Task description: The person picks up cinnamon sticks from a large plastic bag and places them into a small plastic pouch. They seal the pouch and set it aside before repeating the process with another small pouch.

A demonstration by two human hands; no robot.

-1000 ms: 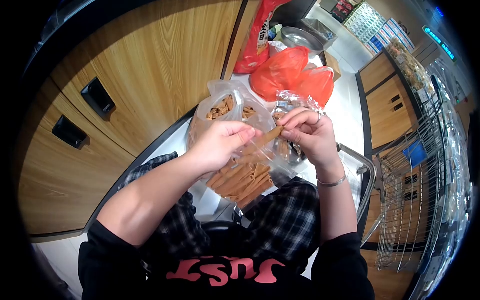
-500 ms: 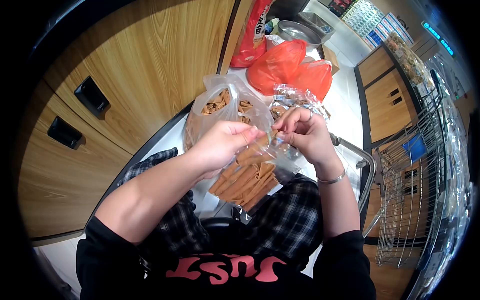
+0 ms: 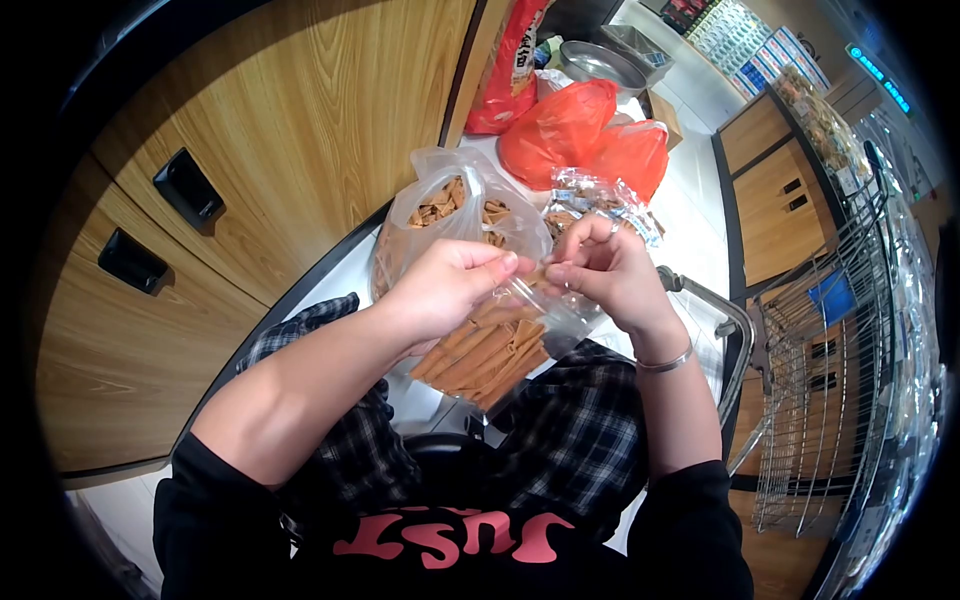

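A clear plastic bag [image 3: 482, 358] of brown rolled sticks hangs between my hands, above my lap. My left hand [image 3: 452, 285] pinches the bag's top edge at its left. At the right side of the same edge, my right hand [image 3: 607, 272] has thumb and forefinger pressed together on the plastic. Just beyond my left hand stands a larger translucent bag [image 3: 405, 235] with more brown pieces inside. Several small clear packets [image 3: 590, 195] lie behind my right hand.
Red plastic bags [image 3: 560, 130] and a red printed sack [image 3: 508, 85] stand at the back, near a round metal pan [image 3: 603, 66]. Wooden cabinets [image 3: 300, 130] line the left. A metal shopping cart [image 3: 810, 400] is at the right.
The stick that stuck up near the bag's mouth now sits lower. The bag's top is drawn flatter between my hands, and the bag has shifted slightly left.
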